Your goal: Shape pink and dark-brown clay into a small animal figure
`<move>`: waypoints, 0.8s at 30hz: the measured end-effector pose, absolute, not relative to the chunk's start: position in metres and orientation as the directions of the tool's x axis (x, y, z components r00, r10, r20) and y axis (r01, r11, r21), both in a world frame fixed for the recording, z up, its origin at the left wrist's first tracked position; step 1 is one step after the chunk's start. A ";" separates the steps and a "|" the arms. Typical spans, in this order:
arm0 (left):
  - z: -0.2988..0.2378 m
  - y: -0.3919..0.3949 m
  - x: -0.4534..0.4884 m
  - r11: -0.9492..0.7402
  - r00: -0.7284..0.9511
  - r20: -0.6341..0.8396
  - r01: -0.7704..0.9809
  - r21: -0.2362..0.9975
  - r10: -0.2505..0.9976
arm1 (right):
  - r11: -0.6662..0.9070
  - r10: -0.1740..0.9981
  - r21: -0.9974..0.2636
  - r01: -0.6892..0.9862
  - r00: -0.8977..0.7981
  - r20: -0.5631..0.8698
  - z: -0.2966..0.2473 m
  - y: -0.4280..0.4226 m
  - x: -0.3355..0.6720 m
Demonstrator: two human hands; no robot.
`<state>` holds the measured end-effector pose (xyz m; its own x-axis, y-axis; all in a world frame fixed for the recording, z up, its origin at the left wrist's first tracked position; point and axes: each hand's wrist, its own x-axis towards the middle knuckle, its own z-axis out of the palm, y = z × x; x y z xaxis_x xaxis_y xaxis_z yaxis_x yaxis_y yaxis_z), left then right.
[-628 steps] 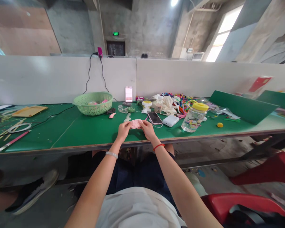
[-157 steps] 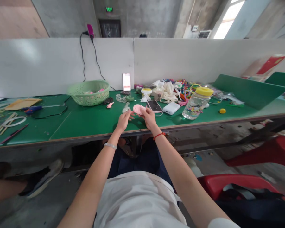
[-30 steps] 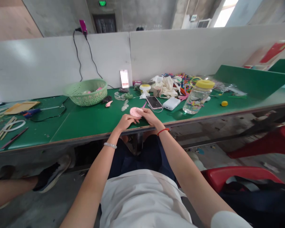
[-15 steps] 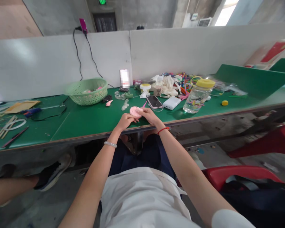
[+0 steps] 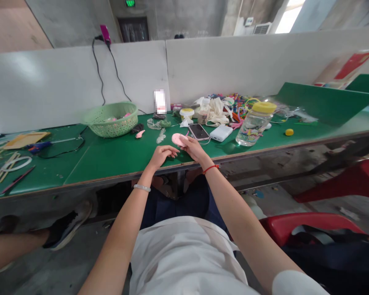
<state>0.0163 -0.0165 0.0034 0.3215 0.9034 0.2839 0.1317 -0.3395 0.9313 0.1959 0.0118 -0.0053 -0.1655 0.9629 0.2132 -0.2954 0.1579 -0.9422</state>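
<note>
My right hand (image 5: 193,148) grips a flat round pink piece (image 5: 177,139) by its right side, the thumb lying on top; what it is made of I cannot tell. It is held just above the green table (image 5: 110,157), near the front edge. To its left is my left hand (image 5: 163,157), apart from the pink piece, with its fingers loosely bent and nothing visible in them. A small pink lump (image 5: 140,134) and a crumpled clear plastic scrap (image 5: 161,136) lie beyond my left hand. Past my right hand rests a phone (image 5: 198,132).
A green basket (image 5: 112,125) stands at the back left. A white power bank (image 5: 221,133) and a water bottle (image 5: 253,125) with a yellow lid are on the right. A glue gun (image 5: 39,147) with its cord lies far left. A white partition (image 5: 135,73) runs behind.
My left hand has let go of the pink piece and now sits a little apart from it. My right hand has tilted the piece and moved it slightly away to the right.
</note>
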 end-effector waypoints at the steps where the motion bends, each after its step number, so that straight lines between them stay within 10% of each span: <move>1: 0.003 -0.017 0.017 -0.339 0.321 0.284 0.131 0.932 0.904 | 0.160 0.963 -0.943 -0.292 -0.165 0.214 -0.005 0.011 0.196; 24: 0.001 -0.014 0.019 -0.336 0.262 0.290 0.153 0.929 0.921 | 0.217 0.948 -0.962 -0.169 -0.199 0.248 -0.006 0.010 0.195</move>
